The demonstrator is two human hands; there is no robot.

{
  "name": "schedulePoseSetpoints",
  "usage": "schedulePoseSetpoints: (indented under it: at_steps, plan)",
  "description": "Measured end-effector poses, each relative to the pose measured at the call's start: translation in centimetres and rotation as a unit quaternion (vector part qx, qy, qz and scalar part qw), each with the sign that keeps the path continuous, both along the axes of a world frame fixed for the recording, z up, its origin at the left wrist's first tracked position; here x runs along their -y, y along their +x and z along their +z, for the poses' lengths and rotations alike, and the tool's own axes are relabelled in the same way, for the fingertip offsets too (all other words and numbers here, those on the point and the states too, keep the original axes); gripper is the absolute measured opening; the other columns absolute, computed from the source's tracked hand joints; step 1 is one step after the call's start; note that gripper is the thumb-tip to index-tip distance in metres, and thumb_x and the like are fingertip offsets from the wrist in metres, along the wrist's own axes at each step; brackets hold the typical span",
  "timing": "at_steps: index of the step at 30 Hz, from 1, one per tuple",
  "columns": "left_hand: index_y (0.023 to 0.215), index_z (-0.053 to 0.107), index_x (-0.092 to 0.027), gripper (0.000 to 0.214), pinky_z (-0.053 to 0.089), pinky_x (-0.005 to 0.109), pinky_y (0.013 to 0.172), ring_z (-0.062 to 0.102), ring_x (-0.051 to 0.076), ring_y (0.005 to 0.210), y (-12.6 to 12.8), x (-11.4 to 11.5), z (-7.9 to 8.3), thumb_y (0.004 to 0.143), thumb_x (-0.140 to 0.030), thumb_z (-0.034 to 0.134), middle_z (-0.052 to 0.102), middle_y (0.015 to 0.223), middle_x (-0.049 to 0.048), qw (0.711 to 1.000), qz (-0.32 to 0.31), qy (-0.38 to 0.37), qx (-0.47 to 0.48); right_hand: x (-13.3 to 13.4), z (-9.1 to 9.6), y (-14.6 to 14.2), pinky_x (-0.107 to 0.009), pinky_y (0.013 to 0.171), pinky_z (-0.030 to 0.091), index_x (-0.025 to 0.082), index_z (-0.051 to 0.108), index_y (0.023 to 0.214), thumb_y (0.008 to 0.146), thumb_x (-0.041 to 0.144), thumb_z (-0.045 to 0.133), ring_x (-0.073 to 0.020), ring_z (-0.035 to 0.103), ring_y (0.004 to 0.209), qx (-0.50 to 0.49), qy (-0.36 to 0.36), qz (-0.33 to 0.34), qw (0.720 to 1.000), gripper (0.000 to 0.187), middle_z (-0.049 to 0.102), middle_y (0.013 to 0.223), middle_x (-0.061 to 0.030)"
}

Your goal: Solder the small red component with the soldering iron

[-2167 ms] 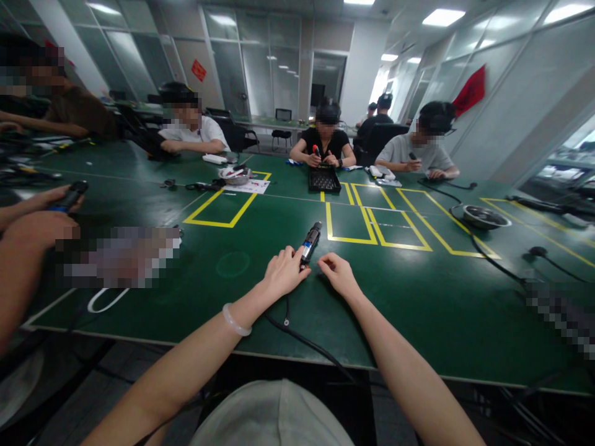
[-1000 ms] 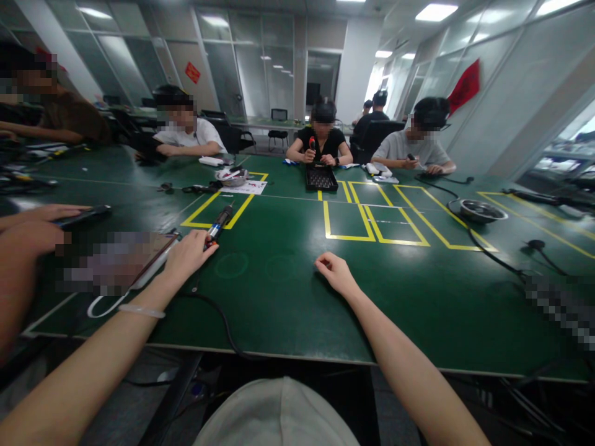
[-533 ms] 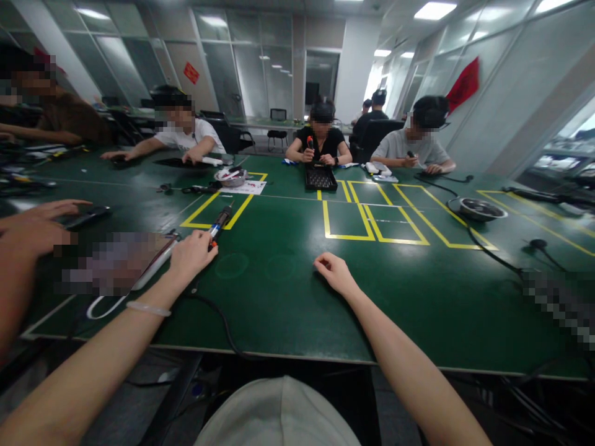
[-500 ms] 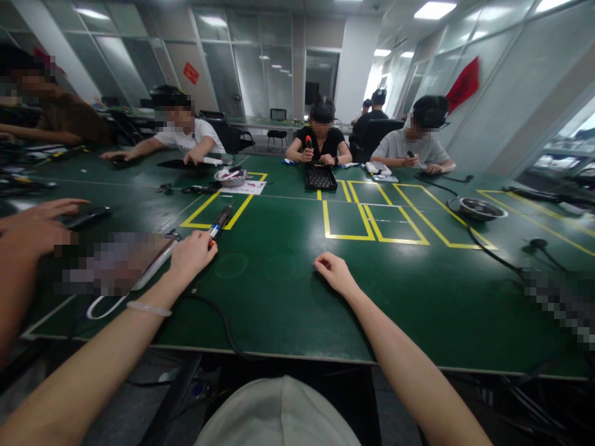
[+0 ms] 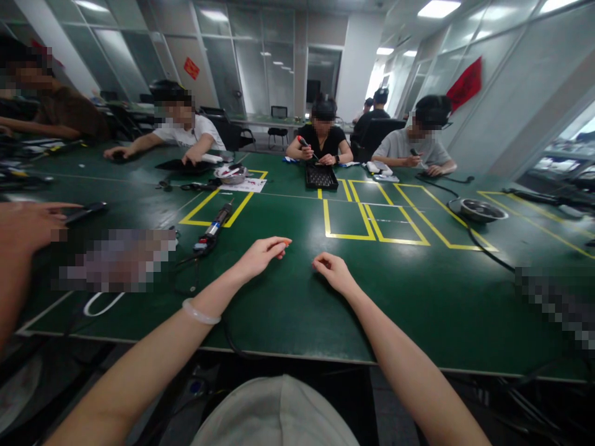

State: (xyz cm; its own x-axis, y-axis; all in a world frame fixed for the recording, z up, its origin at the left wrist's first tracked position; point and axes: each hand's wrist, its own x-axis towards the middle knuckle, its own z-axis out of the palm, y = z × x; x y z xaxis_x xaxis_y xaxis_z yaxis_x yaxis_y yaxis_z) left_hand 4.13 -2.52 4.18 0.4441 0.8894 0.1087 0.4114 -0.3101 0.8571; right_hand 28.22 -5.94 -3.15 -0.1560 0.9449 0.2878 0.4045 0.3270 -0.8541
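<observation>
My left hand (image 5: 261, 255) hovers just above the green table (image 5: 288, 291), fingers stretched out toward the right, holding nothing. Left of it a corded electric screwdriver (image 5: 214, 225) lies on the table at the edge of a yellow taped box, its black cable trailing back over the near edge. My right hand (image 5: 333, 271) rests on the table with its fingers loosely curled, a small gap from the left hand; whether it pinches something small is unclear.
A black parts tray (image 5: 322, 178) sits across the table by a seated person. A metal bowl (image 5: 481, 210) with a black cable stands at the right. Another person's hand (image 5: 28, 223) and a dark tool lie at the left. Yellow taped boxes (image 5: 362, 223) mark the middle.
My left hand let go of the screwdriver, left it lying at the left, and moved back right toward my right hand. My right hand stayed put.
</observation>
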Motion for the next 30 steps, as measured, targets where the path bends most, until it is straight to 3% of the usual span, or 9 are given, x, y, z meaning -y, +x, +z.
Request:
schedulePoseSetpoints:
  at_steps: [5,9,15,20,24,30]
  plan:
    - [0.125,0.06,-0.008,0.052,0.045,0.031,0.08,0.056,0.014,0.077,3.9,1.1,-1.7,0.092,-0.044,0.042,0.064,0.09,0.0069,0.997,-0.07,-0.026,0.037,-0.1,0.4,-0.3,-0.024,0.054,0.042,0.016,0.063,0.081,0.087,0.047,0.052,-0.0121,0.056,0.056,-0.106,-0.087,0.058,0.989,0.034,0.063,0.065,-0.0016]
    - [0.127,0.06,-0.01,0.05,0.045,0.031,0.08,0.055,0.014,0.077,4.0,1.1,-3.5,0.094,-0.041,0.039,0.062,0.092,0.0066,0.995,-0.099,0.003,0.004,0.0,0.7,-0.8,-0.023,0.05,0.039,0.017,0.06,0.079,0.084,0.057,0.054,-0.0113,0.056,0.053,-0.156,-0.121,0.081,0.977,0.041,0.062,0.061,-0.0006]
    - [0.128,0.059,-0.017,0.046,0.044,0.03,0.084,0.057,0.015,0.084,3.7,1.5,-4.0,0.095,-0.041,0.038,0.059,0.091,0.0042,0.991,-0.122,0.058,-0.013,0.2,0.7,-0.9,-0.021,0.048,0.037,0.017,0.059,0.082,0.077,0.056,0.065,-0.0104,0.056,0.053,-0.165,-0.135,0.085,0.973,0.04,0.064,0.063,-0.0005]
    - [0.131,0.054,-0.017,0.045,0.045,0.031,0.086,0.06,0.015,0.086,3.8,1.5,-4.5,0.094,-0.039,0.042,0.063,0.098,0.0052,0.994,-0.103,0.016,0.023,0.3,0.7,-0.9,-0.022,0.049,0.039,0.017,0.058,0.084,0.077,0.053,0.066,-0.0108,0.057,0.055,-0.175,-0.13,0.084,0.972,0.037,0.064,0.066,-0.0003]
    - [0.117,0.056,-0.015,0.039,0.048,0.03,0.082,0.063,0.016,0.085,3.7,1.1,-4.8,0.087,-0.04,0.055,0.066,0.091,0.0048,0.994,-0.076,-0.036,0.069,0.2,0.5,-1.0,-0.022,0.05,0.04,0.018,0.058,0.089,0.075,0.045,0.07,-0.0109,0.057,0.057,-0.177,-0.123,0.088,0.973,0.033,0.063,0.07,0.0002]
    - [0.1,0.059,-0.016,0.028,0.049,0.03,0.083,0.063,0.016,0.088,3.6,1.2,-4.6,0.081,-0.036,0.063,0.067,0.097,0.0059,0.996,-0.056,0.009,0.073,0.2,0.3,-1.0,-0.024,0.055,0.044,0.018,0.06,0.092,0.073,0.039,0.073,-0.0105,0.055,0.061,-0.185,-0.109,0.09,0.972,0.03,0.063,0.078,-0.0005]
